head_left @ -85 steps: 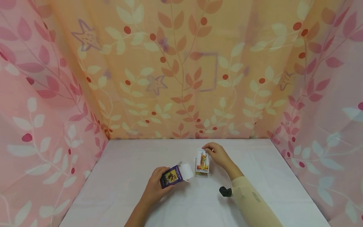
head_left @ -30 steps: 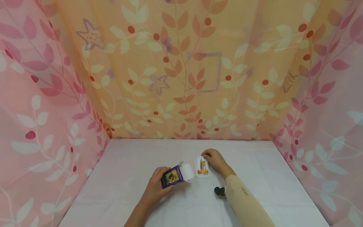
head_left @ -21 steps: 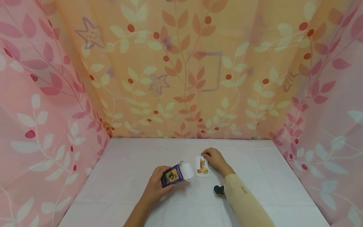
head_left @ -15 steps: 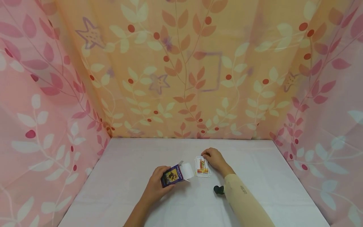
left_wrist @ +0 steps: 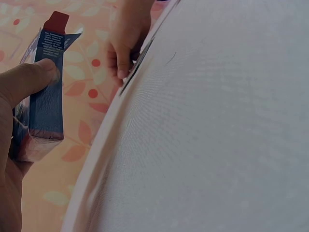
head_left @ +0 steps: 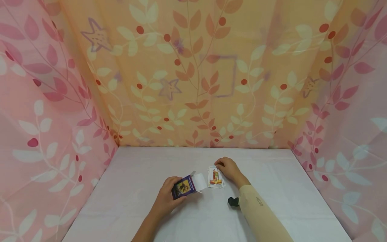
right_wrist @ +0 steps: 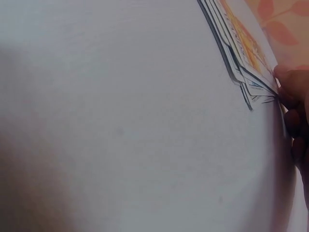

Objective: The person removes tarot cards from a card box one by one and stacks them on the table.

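Note:
In the head view my left hand [head_left: 166, 196] grips a purple tarot card box [head_left: 183, 188] with its white flap open toward the right. Seen by the left wrist camera, the thumb presses on the box's dark blue narrow side [left_wrist: 47, 92]. Just right of the box, a small, slightly uneven pile of tarot cards [head_left: 218, 188] lies on the table. On top is a face-up tarot card [head_left: 215, 176] with a standing figure. My right hand [head_left: 230, 169] pinches this card's far right corner. The right wrist view shows curled fingers [right_wrist: 292, 121] at the edge of the stacked cards [right_wrist: 236, 46].
A white cloth covers the table [head_left: 136, 168]. A floral curtain [head_left: 193, 101] rises along its far edge, with pink patterned cloth [head_left: 45, 134] at both sides. A small black object [head_left: 233, 202] sticks out beside the right sleeve [head_left: 261, 215].
My right hand has lowered the top card onto the pile, coming slightly nearer, and since about one second ago it stays at the corner. The left hand keeps the box in place.

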A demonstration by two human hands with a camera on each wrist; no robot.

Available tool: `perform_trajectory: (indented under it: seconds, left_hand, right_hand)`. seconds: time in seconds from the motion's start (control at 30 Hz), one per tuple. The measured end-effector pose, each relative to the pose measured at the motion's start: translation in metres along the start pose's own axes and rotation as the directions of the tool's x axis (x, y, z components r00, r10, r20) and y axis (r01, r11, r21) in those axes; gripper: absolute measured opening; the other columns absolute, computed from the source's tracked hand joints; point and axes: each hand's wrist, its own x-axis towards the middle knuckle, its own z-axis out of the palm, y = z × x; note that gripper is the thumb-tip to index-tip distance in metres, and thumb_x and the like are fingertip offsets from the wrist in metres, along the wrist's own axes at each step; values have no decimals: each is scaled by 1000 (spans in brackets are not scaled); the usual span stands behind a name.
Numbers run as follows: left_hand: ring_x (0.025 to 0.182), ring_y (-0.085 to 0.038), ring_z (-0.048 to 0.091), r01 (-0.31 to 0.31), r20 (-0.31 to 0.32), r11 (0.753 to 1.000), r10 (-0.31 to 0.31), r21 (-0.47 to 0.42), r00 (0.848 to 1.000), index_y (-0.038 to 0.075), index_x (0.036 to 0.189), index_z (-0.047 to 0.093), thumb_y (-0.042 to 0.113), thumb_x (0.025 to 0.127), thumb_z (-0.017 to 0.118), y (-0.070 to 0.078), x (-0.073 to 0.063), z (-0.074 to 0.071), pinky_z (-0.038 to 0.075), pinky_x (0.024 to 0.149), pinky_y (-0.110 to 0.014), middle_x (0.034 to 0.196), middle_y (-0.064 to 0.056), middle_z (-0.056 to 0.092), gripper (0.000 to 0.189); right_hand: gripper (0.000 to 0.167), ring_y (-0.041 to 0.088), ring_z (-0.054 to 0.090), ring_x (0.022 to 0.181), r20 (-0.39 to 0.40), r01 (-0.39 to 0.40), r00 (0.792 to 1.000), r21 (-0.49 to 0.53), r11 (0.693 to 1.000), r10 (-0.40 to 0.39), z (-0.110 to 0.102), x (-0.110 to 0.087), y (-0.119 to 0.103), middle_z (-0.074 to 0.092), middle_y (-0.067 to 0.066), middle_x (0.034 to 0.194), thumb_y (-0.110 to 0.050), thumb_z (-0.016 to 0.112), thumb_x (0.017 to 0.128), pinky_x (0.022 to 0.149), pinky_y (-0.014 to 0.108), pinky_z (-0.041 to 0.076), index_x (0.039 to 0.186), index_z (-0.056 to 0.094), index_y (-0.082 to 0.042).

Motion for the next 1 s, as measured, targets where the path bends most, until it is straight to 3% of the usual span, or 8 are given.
perform_trajectory:
  seconds: [0.37,0.57,0.83,1.0]
  left_hand:
    - [123,-10,54,-3,10,1000,3,13,1000,23,142,55,26,74,95,0,1,-3,52,105,-43,139,10,54,79]
    - [124,-11,54,11,9,1000,-11,14,1000,20,141,56,25,74,95,2,1,-4,51,105,-44,139,8,54,78]
    - [122,-11,55,-14,-3,1000,14,1,1000,16,140,57,20,72,95,3,0,-1,52,103,-42,137,8,55,78]
    - [122,-11,54,-9,3,1000,9,1,1000,16,140,57,21,72,96,2,1,-1,52,104,-42,137,9,54,78]
  right_hand:
    - [12,18,58,98,17,-27,1000,41,999,26,-4,-3,-7,66,-2,103,-22,69,99,99,44,51,109,74,-18]
    - [14,17,57,95,-15,-6,1000,43,999,7,-4,-5,-10,66,-1,103,-22,69,99,96,43,51,110,74,-15]
    - [13,18,57,93,-83,-9,996,68,998,15,-7,-15,-12,66,-1,100,-22,70,98,88,40,50,108,74,-15]
    - [14,18,56,94,-79,-16,997,98,995,24,-8,-21,-15,66,-1,102,-23,69,99,87,38,50,110,74,-15]
